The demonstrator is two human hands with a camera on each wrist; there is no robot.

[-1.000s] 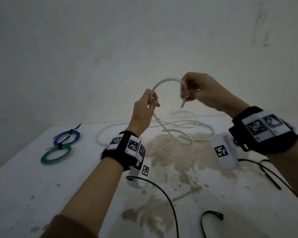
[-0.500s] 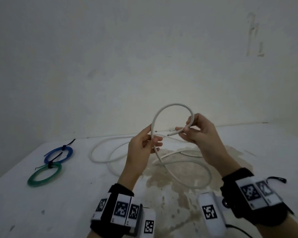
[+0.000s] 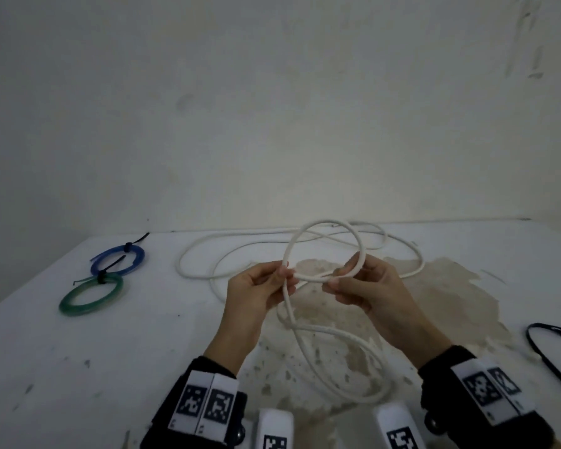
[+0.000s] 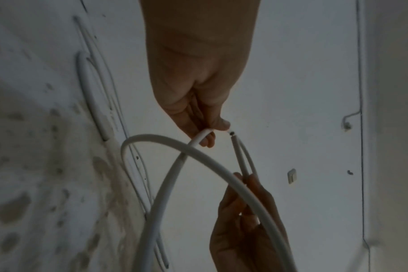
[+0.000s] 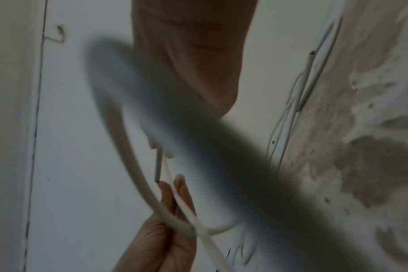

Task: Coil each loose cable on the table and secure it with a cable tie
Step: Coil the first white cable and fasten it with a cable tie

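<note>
A long white cable (image 3: 324,221) is bent into one upright ring above the white table (image 3: 78,367). My left hand (image 3: 284,273) pinches the ring's left side where the strands cross. My right hand (image 3: 336,277) pinches its lower right part. The slack trails down to a loose loop (image 3: 353,338) on the table and further loose turns lie behind. In the left wrist view the left hand (image 4: 210,132) pinches the cable (image 4: 175,142), whose cut end points at its fingertips. The right wrist view shows that cut end (image 5: 158,165) near the left hand (image 5: 172,185), with a blurred strand across the lens.
A blue coil (image 3: 117,259) and a green coil (image 3: 89,294), each bound with a black tie, lie at the far left. One loose black cable tie (image 3: 544,348) lies at the right. A brown stain (image 3: 434,293) covers the table's middle. A wall stands behind.
Both hands have come down and toward me with the cable. The open arch has been closed into a full ring, the right hand bringing its strand over to the left hand.
</note>
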